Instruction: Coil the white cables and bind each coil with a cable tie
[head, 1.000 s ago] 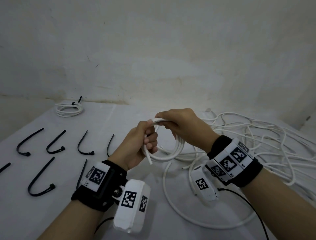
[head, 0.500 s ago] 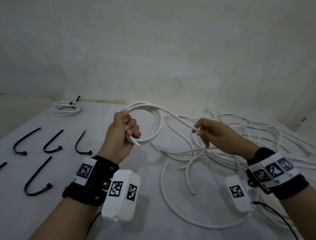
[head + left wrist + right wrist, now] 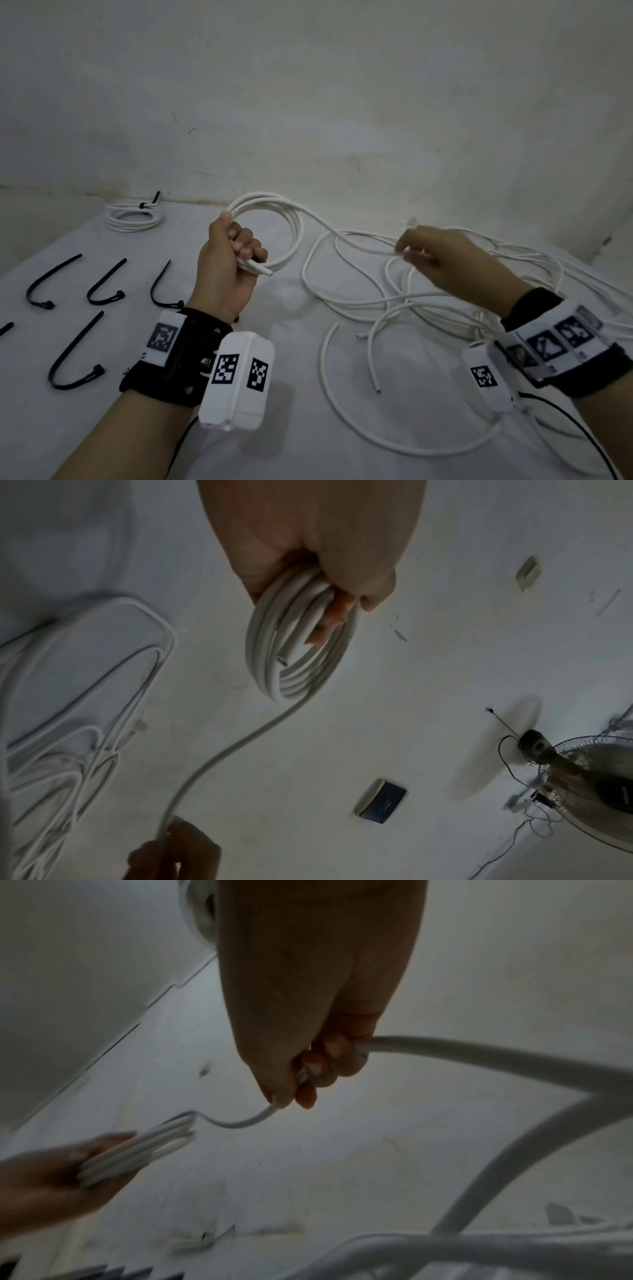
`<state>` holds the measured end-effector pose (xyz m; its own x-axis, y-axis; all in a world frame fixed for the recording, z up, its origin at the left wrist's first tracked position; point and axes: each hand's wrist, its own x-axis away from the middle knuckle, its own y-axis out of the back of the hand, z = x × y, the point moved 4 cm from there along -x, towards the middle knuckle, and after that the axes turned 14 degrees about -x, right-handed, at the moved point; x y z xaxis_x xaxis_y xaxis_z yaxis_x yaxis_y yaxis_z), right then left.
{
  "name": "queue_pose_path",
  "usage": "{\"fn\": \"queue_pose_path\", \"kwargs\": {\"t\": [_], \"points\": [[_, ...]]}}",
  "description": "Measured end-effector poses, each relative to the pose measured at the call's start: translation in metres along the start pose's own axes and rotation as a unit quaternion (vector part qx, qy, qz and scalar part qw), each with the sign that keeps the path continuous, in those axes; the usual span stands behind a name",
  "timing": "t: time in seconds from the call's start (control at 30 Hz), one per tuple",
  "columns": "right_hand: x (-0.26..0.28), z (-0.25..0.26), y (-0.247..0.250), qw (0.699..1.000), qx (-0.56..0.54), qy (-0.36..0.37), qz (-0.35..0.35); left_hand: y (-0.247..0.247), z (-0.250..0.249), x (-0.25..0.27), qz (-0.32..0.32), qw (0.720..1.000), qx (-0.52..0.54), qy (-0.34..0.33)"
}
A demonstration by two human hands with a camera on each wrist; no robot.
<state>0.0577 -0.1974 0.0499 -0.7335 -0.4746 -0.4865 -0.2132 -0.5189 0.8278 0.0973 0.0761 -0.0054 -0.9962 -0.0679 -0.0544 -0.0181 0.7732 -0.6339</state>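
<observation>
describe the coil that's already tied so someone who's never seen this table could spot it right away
Look to the far left corner of the white table, close to the wall. A small flat coil of white cable lies there alone, beyond the row of loose black cable ties. It is the only coil with a black tie cinched round it; the coil in the left hand is unbound.

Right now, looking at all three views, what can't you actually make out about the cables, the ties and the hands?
- Turns in the coil: the left hand covers part of it in the head and left wrist views.
- Which cable in the loose pile feeds the right hand: strands overlap.
- Cable ties: one is cut off at the head view's left edge.
- Right hand's fingers: right wrist view is blurred.
- Bound coil: tie lock too small.
</observation>
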Motion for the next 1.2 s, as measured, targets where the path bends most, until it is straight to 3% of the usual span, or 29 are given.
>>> {"fn": "queue_pose_path", "kwargs": {"t": [0.1,0.27,0.43,0.6,0.7,0.77,0.93,1.1,1.2], "points": [[0.004,0.017,-0.027,0.989,0.108,0.045,0.086,0.003,-0.001,0.000,-0.015,0.999,-0.024,-0.025],[0.003,0.058,-0.046,0.956,0.207,0.158,0.134,-0.002,-0.001,0.005,-0.030,0.995,-0.070,-0.062],[0.000,0.090,-0.056,0.936,0.186,0.269,0.130,-0.011,0.004,0.012,-0.019,0.986,-0.138,-0.092],[-0.017,0.113,-0.049,0.942,0.133,0.299,0.074,-0.024,0.016,0.024,0.046,0.963,-0.239,-0.117],[-0.029,0.116,-0.042,0.956,0.080,0.281,0.035,-0.028,0.022,0.030,0.082,0.943,-0.297,-0.124],[-0.036,0.108,-0.037,0.974,0.031,0.223,0.013,-0.030,0.024,0.032,0.100,0.936,-0.317,-0.115],[-0.047,0.084,-0.031,0.994,-0.031,0.104,-0.031,-0.034,0.029,0.034,0.147,0.950,-0.269,-0.059],[-0.053,0.082,-0.039,0.994,-0.033,0.086,-0.053,-0.037,0.032,0.035,0.191,0.963,-0.189,-0.002],[-0.051,0.085,-0.044,0.991,-0.015,0.107,-0.077,-0.036,0.029,0.036,0.182,0.963,-0.199,-0.022]]}}
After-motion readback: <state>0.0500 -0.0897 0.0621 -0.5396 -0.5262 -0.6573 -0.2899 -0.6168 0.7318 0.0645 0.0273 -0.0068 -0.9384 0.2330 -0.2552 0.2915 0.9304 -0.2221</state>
